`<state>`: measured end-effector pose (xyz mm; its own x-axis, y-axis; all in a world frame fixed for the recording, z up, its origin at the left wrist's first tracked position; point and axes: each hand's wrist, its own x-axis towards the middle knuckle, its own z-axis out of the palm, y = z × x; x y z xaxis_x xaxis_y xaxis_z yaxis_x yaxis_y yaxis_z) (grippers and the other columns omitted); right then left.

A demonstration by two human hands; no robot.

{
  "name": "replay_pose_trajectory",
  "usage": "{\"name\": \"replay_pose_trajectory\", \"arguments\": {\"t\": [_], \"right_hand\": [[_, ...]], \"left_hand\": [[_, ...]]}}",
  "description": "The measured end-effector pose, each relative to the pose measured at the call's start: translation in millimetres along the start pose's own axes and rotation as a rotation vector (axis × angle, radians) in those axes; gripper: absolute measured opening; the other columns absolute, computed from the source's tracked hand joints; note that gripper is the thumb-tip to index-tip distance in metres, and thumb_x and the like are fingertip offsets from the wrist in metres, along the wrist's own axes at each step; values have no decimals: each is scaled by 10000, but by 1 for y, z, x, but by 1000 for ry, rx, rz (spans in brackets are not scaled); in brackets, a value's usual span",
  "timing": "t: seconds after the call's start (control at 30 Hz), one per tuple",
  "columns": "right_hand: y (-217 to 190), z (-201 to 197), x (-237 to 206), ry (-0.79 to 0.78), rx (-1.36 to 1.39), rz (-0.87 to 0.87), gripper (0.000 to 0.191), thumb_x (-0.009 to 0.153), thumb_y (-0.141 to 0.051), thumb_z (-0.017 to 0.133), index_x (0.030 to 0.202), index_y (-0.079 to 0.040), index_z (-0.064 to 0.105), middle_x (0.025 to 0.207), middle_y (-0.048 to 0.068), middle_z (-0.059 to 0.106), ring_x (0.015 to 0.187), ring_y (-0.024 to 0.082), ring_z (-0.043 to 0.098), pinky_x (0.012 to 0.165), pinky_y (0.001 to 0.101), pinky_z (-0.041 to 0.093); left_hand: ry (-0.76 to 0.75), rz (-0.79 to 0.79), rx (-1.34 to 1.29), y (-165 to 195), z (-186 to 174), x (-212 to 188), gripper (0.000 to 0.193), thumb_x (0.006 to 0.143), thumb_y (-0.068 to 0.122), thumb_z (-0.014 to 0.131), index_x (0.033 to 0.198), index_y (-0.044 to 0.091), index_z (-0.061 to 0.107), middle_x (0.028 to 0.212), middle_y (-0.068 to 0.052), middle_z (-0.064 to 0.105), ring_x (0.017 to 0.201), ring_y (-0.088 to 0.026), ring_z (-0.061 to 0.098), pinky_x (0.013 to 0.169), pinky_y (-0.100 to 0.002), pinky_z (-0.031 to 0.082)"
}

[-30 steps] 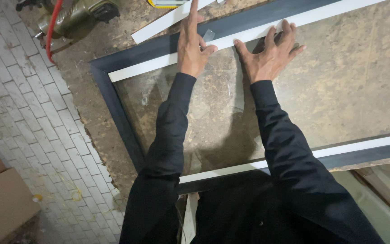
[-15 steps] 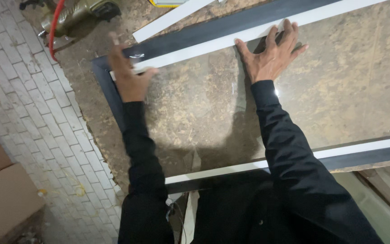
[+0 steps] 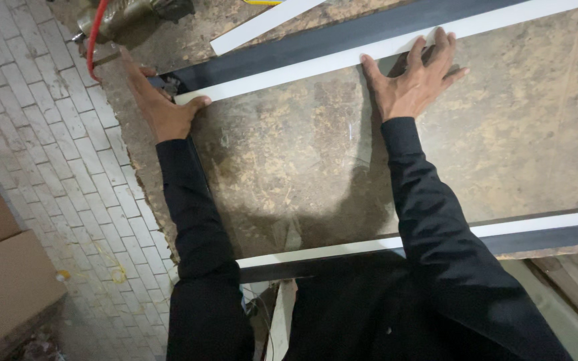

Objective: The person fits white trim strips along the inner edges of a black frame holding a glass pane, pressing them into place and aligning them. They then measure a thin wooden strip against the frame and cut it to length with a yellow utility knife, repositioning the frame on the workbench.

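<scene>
The left hand hides the frame's corner; the picture's right edge crops the frame.
</scene>
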<state>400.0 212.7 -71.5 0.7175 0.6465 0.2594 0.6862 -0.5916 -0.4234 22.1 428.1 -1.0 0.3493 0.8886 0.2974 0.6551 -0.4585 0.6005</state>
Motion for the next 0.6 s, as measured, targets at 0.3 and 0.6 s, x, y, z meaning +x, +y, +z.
{"name": "replay_pose_trajectory", "arguments": {"t": [0.3, 0.6], "right_hand": [[-9, -10, -1, 41, -32, 42, 895, 817, -733, 891, 1332, -35, 670, 1557, 198, 439, 1506, 391, 273, 1177, 769, 53], [-13, -14, 2, 48, -19, 59, 865, 763, -654, 902, 1302, -18, 670, 1512, 185, 468, 1478, 395, 324, 1171, 765, 29]], "left_hand": [[-79, -73, -343, 27, 7, 12, 1265, 821, 380, 1017, 1662, 97, 114, 1418, -74, 533, 825, -155, 596, 680, -313, 497], [-628, 441, -632, 200, 182, 44, 341, 1002, 8, 692, 1273, 52, 490, 1248, -129, 607, 857, -277, 686, 841, -425, 537]]}}
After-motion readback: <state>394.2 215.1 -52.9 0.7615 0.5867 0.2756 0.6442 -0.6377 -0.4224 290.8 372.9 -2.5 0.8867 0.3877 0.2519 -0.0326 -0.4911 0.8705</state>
